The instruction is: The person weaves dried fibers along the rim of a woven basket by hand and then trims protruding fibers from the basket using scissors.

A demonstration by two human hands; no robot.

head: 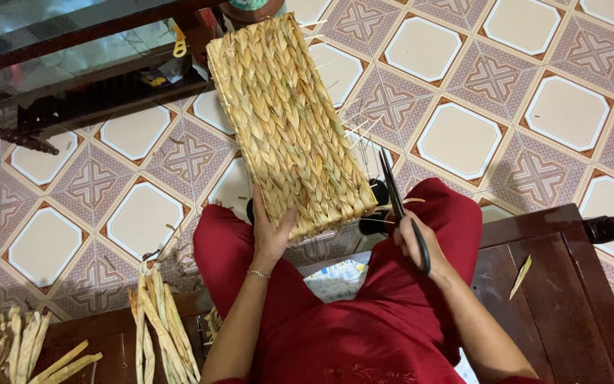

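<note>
Scissors (401, 213) in right hand (415, 240) beside woven basket (289, 124), left hand (271, 231) steadying

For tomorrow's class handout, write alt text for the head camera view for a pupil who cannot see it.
A seated person in red clothes steadies a woven straw basket on their knees with the left hand, while the right hand holds black scissors at its edge. Dried straw strips lie beside them on a patterned tile floor.
</note>
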